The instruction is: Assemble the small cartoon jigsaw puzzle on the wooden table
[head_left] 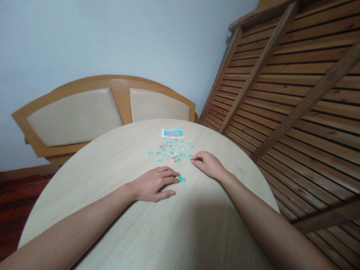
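My left hand (156, 183) lies low over the table with its fingers stretched out and spread. Its fingertips rest at the edge of a small cluster of puzzle pieces (182, 179), teal with some yellow, partly hidden under them. To the right, my right hand (208, 164) has thumb and forefinger drawn together at a teal puzzle piece (190, 161) on the right side of the scattered pieces. Beyond both hands, several loose puzzle pieces (165, 156) in teal, pink and white are spread out. Behind them lies a picture card (172, 134) with colourful cartoon figures on a teal ground.
The round pale wooden table (112, 157) carries everything. Behind it stands a wooden headboard (120, 99) with cream panels, against a pale wall. A slatted wooden frame (281, 90) leans along the right, close to the table's edge. Dark red flooring (22, 198) shows at the left.
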`<state>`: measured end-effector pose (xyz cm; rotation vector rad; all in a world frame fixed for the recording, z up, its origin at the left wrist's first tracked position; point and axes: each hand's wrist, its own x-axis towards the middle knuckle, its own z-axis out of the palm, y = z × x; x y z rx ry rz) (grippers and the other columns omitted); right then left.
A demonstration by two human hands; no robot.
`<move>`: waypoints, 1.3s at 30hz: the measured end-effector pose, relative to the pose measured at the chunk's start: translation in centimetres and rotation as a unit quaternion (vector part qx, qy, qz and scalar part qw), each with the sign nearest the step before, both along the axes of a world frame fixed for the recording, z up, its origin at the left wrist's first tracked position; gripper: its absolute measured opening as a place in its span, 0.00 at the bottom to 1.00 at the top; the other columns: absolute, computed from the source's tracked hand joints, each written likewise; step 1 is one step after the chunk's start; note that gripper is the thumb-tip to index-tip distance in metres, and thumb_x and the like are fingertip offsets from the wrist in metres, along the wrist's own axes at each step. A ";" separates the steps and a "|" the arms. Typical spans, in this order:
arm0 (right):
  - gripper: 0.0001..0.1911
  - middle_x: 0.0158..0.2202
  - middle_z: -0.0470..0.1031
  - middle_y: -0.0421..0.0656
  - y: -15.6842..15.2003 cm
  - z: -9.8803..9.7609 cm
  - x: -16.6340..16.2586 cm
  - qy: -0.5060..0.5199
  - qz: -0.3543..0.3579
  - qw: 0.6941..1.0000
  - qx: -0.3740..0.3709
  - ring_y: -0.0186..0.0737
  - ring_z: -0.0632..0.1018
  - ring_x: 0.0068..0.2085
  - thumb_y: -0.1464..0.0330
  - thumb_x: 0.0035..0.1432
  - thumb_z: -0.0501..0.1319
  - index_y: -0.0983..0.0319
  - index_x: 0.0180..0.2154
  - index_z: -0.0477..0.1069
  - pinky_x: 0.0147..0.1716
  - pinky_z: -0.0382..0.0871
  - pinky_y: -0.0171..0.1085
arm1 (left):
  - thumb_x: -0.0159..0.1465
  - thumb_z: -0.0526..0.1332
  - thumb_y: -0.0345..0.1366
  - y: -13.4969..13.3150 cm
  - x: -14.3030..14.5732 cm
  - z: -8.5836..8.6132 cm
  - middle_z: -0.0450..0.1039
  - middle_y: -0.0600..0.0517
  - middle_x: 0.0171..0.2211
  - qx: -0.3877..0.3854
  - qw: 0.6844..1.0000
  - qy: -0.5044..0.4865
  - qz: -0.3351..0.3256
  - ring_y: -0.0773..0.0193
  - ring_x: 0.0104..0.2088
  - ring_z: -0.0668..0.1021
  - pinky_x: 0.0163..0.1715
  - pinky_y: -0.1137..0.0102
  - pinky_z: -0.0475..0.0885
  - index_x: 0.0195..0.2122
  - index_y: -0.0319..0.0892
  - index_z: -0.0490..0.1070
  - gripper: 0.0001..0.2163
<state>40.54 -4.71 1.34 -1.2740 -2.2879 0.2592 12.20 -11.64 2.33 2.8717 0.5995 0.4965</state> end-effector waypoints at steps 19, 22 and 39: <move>0.10 0.35 0.80 0.42 0.3 -0.2 0.1 0.074 -0.055 0.995 -0.031 0.41 0.79 0.38 0.68 0.52 0.67 0.60 0.39 0.75 0.40 0.72 0.38 | 0.71 0.54 0.42 -0.1 -0.1 -0.2 0.72 0.42 0.54 -0.003 1.000 -0.009 0.003 0.52 0.54 0.74 0.56 0.57 0.70 0.57 0.42 0.69 0.16; 0.10 0.36 0.80 0.43 0.6 -0.2 0.9 0.072 -0.081 0.994 -0.023 0.41 0.80 0.38 0.66 0.53 0.67 0.60 0.39 0.75 0.40 0.72 0.38 | 0.72 0.54 0.42 -0.1 -0.2 -0.2 0.73 0.42 0.52 -0.002 1.000 -0.015 0.004 0.53 0.52 0.75 0.54 0.58 0.71 0.54 0.42 0.71 0.15; 0.10 0.44 0.79 0.47 1.0 -0.7 1.2 0.030 0.017 0.999 0.003 0.45 0.78 0.46 0.63 0.58 0.66 0.59 0.40 0.80 0.51 0.69 0.44 | 0.72 0.53 0.42 0.0 -0.2 -0.3 0.73 0.42 0.53 0.004 1.000 -0.005 0.006 0.53 0.53 0.75 0.55 0.57 0.71 0.56 0.43 0.70 0.16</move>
